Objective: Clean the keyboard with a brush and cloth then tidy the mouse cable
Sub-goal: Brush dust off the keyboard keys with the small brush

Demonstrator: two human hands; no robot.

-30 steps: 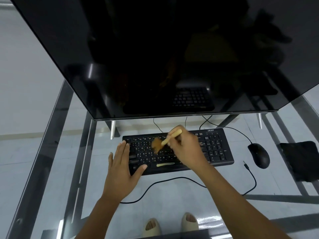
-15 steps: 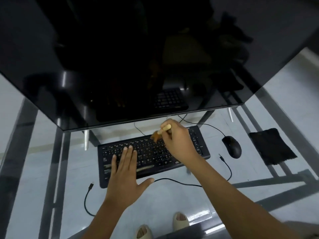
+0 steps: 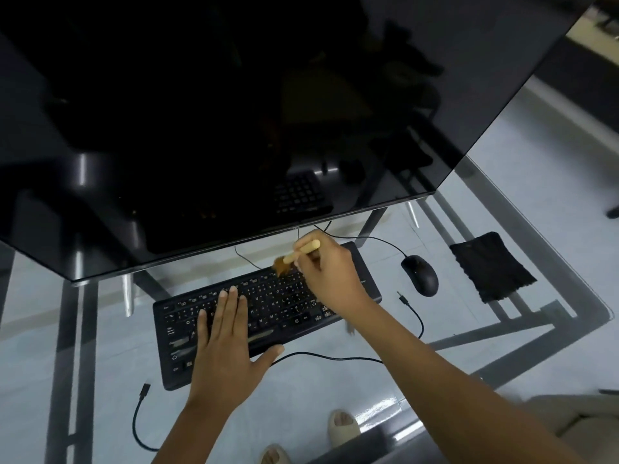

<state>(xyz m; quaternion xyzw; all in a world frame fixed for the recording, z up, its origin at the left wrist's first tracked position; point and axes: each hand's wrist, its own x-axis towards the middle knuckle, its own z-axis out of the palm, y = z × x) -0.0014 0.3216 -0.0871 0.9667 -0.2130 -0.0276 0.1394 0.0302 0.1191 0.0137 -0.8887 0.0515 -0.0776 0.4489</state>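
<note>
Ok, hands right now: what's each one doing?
Left hand: open, fingers straight, pressing flat on the keyboard.
Right hand: gripping the brush, bristles at the keyboard's top row.

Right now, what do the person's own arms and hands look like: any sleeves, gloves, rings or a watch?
Both forearms are bare as far as the frame shows, with no sleeve in view. The left hand and the right hand wear no gloves, and no ring, watch or bracelet shows on the fingers or wrists. Fingernails look short and unpainted. Below, the toes sit in pale open-toed slippers.
</note>
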